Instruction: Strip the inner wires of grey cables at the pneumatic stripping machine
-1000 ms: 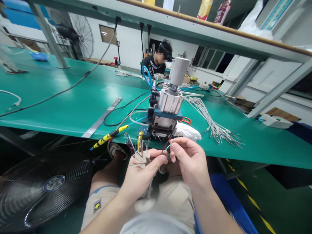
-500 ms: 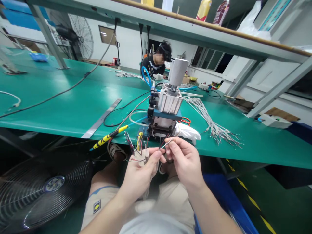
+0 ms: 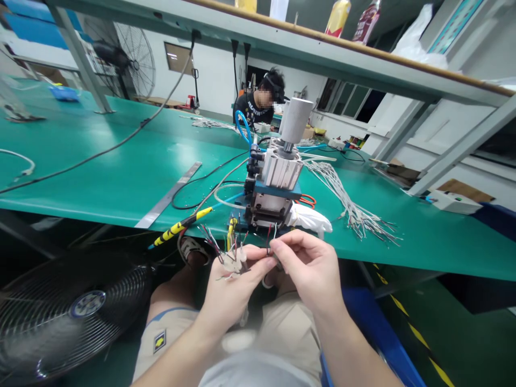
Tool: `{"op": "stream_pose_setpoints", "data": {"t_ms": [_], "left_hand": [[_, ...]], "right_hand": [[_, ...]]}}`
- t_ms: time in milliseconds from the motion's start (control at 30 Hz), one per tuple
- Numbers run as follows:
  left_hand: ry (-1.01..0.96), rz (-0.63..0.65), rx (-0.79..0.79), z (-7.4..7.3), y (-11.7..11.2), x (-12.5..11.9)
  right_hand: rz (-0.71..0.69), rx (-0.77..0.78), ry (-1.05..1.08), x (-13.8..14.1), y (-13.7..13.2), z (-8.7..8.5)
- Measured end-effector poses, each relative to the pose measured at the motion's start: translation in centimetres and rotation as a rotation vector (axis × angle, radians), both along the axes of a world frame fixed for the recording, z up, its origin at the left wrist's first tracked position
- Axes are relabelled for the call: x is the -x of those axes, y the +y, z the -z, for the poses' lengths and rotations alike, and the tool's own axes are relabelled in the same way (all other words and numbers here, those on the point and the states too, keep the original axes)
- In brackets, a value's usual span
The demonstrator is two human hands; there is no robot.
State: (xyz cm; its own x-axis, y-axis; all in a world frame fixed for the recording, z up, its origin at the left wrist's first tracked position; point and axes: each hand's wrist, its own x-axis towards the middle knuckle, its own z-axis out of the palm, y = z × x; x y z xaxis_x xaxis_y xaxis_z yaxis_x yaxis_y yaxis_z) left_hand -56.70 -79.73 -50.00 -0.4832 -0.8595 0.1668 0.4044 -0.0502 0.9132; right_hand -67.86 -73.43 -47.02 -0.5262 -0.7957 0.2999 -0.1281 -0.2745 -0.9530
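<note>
My left hand is closed around a bundle of grey cables whose split ends fan out in thin red, black and white wires. Its thumb and forefinger also pinch one cable end. At that same end, my right hand is closed, with thumb and forefinger on the thin coloured wires, which point up between the hands. Just beyond the fingertips stands a small pneumatic machine with a grey cylinder on top. The wire tips are close to its lower front; whether they touch it I cannot tell.
A pile of grey cables lies right of the machine on the green table. A steel ruler and a yellow-black taped hose are to the left. A floor fan stands lower left. A co-worker sits opposite.
My right fingers have shifted slightly at the cable end. The thin wires, slanted sideways before, now point upward towards the machine. My left hand still holds the bundle.
</note>
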Motion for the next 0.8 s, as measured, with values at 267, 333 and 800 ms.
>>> {"op": "stream_pose_setpoints", "data": {"t_ms": [267,333,800], "left_hand": [[-0.012,0.027,0.051,0.0,-0.1,-0.3],[-0.01,0.018,-0.006,0.1,-0.2,-0.1],[0.102,0.109,-0.23,0.0,0.2,-0.4]], "right_hand": [[-0.111,-0.006,-0.081,-0.1,-0.3,-0.2],[-0.125,0.027,-0.096,-0.2,-0.3,0.0],[-0.222,0.074,-0.416,0.1,-1.1,1.5]]}}
